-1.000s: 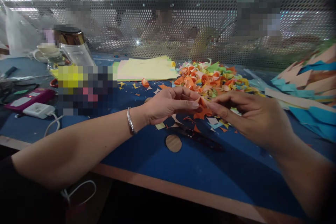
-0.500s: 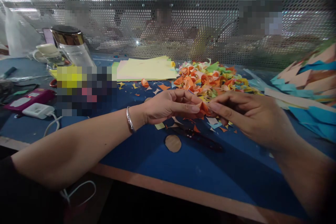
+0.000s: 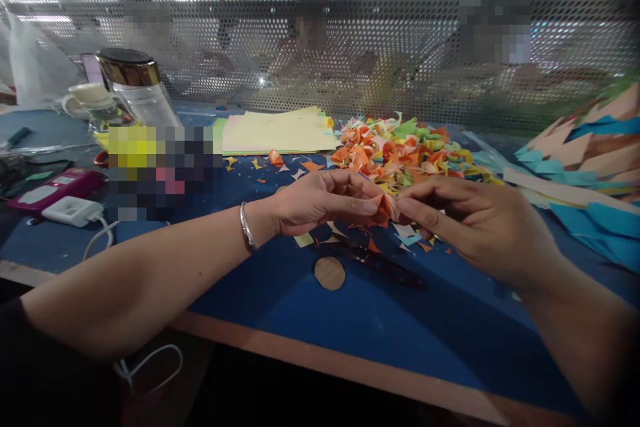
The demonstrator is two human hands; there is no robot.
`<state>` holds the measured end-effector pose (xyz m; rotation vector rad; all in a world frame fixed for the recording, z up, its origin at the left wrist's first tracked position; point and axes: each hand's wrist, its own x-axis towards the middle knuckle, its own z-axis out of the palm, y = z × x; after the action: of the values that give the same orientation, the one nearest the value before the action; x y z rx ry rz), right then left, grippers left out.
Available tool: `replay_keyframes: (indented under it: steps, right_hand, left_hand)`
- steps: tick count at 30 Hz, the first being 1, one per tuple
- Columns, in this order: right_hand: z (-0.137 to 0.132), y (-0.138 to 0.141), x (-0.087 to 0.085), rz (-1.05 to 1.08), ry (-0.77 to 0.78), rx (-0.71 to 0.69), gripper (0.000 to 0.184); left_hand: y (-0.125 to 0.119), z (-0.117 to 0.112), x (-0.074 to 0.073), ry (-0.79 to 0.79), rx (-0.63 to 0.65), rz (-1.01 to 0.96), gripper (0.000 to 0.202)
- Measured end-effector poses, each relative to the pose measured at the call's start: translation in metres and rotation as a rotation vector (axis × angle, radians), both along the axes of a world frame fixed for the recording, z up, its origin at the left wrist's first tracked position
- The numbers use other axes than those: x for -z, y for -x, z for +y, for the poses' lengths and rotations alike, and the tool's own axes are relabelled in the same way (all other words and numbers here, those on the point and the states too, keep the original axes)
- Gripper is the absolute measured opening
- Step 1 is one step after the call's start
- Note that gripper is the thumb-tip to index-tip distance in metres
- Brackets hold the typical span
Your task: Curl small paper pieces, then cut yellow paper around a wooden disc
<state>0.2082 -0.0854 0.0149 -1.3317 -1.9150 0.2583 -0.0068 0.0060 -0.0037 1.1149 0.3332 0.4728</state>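
My left hand (image 3: 320,201) and my right hand (image 3: 475,223) meet above the blue table (image 3: 380,327). Both pinch one small orange folded paper piece (image 3: 384,209) between thumbs and fingertips. A silver bangle (image 3: 246,229) circles my left wrist. Dark scissors (image 3: 380,263) lie on the table just under the hands, among loose paper scraps. A heap of small folded paper pieces (image 3: 405,150) in orange, green, yellow and white lies right behind the hands.
A stack of pale yellow paper sheets (image 3: 277,132) lies at the back. A glass jar with a gold lid (image 3: 137,90), a pink phone (image 3: 55,188) and a white charger (image 3: 73,210) sit at left. Blue and tan paper strips (image 3: 595,167) pile at right. A perforated metal screen (image 3: 320,27) closes the back, with people behind it.
The orange piece has been pressed flatter and more closed between my fingertips. Both hands have stayed almost in place.
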Motion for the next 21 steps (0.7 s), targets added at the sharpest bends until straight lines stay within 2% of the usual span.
replay_keyframes:
  steps: [8,13,21]
  right_hand:
    - [-0.0017,0.0046,-0.0039,-0.045,-0.027,-0.004,0.015]
    - [-0.0017,0.0051,-0.0019,-0.039,-0.004,-0.015,0.013]
    - [-0.0022,0.0056,0.0011,-0.059,0.029,-0.048,0.013]
  left_hand:
    - [0.0002,-0.0022,-0.0027,-0.050,0.002,0.006,0.025]
    - [0.0000,-0.0049,-0.0022,-0.107,-0.020,0.041,0.023]
    - [-0.0014,-0.0058,0.0003,-0.294,-0.072,0.048,0.029]
